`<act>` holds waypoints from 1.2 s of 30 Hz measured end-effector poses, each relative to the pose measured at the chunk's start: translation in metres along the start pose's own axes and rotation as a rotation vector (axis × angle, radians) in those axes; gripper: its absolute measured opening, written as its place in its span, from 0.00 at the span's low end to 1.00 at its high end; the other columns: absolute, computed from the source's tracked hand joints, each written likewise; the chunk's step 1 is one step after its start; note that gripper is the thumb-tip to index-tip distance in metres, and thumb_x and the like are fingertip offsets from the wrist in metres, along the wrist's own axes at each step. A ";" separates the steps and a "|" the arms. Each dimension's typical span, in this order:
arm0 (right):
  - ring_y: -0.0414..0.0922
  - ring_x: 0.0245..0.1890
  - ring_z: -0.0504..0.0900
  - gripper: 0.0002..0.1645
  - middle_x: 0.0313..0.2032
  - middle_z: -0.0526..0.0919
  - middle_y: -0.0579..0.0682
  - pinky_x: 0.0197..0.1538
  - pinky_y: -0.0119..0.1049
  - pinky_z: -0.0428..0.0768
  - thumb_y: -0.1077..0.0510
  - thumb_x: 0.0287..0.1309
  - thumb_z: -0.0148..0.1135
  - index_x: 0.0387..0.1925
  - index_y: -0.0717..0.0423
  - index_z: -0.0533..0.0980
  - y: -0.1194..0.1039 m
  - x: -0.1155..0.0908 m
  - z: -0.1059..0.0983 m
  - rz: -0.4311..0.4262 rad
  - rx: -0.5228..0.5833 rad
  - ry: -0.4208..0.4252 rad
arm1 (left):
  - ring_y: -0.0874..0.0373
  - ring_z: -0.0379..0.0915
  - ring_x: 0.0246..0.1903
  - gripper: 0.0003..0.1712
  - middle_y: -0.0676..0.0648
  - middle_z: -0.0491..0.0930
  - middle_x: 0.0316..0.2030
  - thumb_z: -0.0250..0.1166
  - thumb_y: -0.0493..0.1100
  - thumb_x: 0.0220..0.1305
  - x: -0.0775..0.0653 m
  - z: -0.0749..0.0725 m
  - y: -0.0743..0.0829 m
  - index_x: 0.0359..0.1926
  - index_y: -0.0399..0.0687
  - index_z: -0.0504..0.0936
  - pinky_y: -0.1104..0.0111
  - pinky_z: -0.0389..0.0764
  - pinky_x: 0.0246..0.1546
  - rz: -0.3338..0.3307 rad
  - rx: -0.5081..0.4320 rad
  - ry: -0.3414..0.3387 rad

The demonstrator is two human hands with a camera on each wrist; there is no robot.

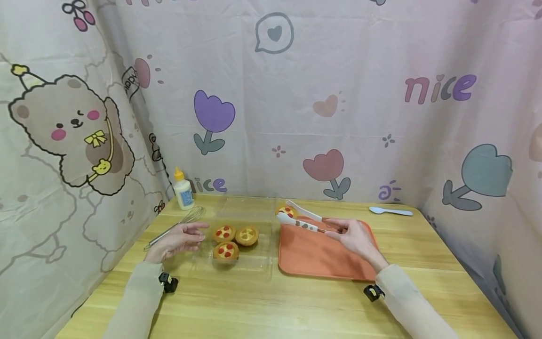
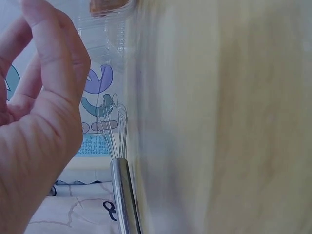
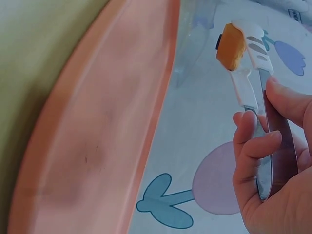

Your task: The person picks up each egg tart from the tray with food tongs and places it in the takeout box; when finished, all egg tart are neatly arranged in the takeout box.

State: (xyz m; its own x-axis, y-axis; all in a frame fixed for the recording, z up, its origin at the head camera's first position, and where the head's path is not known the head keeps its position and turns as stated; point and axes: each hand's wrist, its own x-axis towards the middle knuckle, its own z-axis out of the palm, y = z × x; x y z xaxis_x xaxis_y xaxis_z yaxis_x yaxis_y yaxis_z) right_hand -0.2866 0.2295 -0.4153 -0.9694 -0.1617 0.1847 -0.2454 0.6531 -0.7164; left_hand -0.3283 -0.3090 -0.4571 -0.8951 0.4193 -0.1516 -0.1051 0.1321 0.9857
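My right hand [image 1: 353,238] grips a pair of tongs [image 1: 302,225] with white spotted tips and metal arms. Between the tips sits a small egg tart [image 1: 286,210] with red topping, raised over the far left corner of the orange tray [image 1: 326,254]. The right wrist view shows that tart [image 3: 231,47] side-on in the tongs. My left hand [image 1: 179,240] holds nothing, its fingers loosely bent beside a clear plastic box [image 1: 258,256]. Inside the box are three tarts: two with red topping [image 1: 226,253] and one with yellow topping [image 1: 247,236].
A metal whisk [image 1: 190,217] lies left of the box, just beyond my left hand. Behind it stands a white glue bottle [image 1: 184,192] with a yellow cap. A pale blue knife-like utensil [image 1: 390,211] rests at the back right. Printed curtains [image 1: 271,117] enclose the wooden table [image 1: 275,310].
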 end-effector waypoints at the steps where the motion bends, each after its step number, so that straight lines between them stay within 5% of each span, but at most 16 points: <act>1: 0.43 0.34 0.78 0.25 0.52 0.85 0.51 0.31 0.30 0.75 0.48 0.56 0.70 0.57 0.43 0.80 0.000 0.000 0.001 -0.002 0.022 -0.006 | 0.59 0.80 0.37 0.37 0.43 0.79 0.43 0.62 0.35 0.67 0.000 0.000 0.000 0.72 0.32 0.57 0.68 0.86 0.39 0.001 -0.002 0.000; 9: 0.39 0.21 0.69 0.25 0.33 0.85 0.46 0.22 0.28 0.66 0.47 0.57 0.70 0.57 0.40 0.80 -0.002 -0.005 0.006 -0.080 0.003 -0.023 | 0.58 0.81 0.38 0.37 0.43 0.80 0.44 0.61 0.35 0.68 0.000 -0.001 -0.001 0.72 0.32 0.56 0.68 0.85 0.40 0.000 -0.004 -0.010; 19: 0.36 0.18 0.64 0.25 0.28 0.82 0.44 0.21 0.27 0.63 0.46 0.58 0.69 0.58 0.42 0.80 -0.010 -0.009 0.009 -0.113 0.000 -0.024 | 0.58 0.82 0.38 0.35 0.41 0.80 0.45 0.61 0.34 0.67 -0.001 -0.001 0.001 0.71 0.32 0.58 0.68 0.86 0.40 0.006 -0.012 -0.009; 22: 0.36 0.17 0.63 0.26 0.33 0.85 0.44 0.20 0.27 0.63 0.45 0.58 0.69 0.58 0.42 0.80 -0.014 -0.010 0.009 -0.121 0.001 -0.048 | 0.58 0.82 0.37 0.34 0.42 0.80 0.45 0.61 0.34 0.68 -0.002 -0.002 0.001 0.71 0.33 0.60 0.68 0.86 0.40 0.001 -0.008 -0.002; 30: 0.40 0.25 0.73 0.24 0.29 0.82 0.45 0.25 0.28 0.71 0.46 0.57 0.70 0.55 0.43 0.81 -0.021 -0.011 0.014 -0.125 0.048 -0.111 | 0.59 0.81 0.38 0.37 0.44 0.80 0.44 0.61 0.35 0.68 -0.002 -0.002 0.000 0.72 0.30 0.55 0.68 0.86 0.41 0.019 -0.001 -0.038; 36: 0.40 0.29 0.76 0.24 0.43 0.87 0.45 0.28 0.28 0.74 0.46 0.58 0.69 0.55 0.46 0.81 -0.028 -0.010 0.019 -0.137 0.058 -0.141 | 0.59 0.81 0.38 0.37 0.44 0.81 0.43 0.62 0.35 0.67 -0.001 -0.002 -0.001 0.72 0.33 0.57 0.69 0.86 0.40 -0.001 -0.022 -0.014</act>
State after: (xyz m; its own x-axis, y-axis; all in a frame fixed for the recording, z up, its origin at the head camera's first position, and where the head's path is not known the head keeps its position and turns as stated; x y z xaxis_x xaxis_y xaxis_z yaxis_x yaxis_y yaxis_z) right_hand -0.2697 0.1991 -0.4100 -0.9169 -0.3507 0.1905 -0.3712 0.5745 -0.7295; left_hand -0.3283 -0.3113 -0.4576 -0.8886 0.4320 -0.1539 -0.1162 0.1126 0.9868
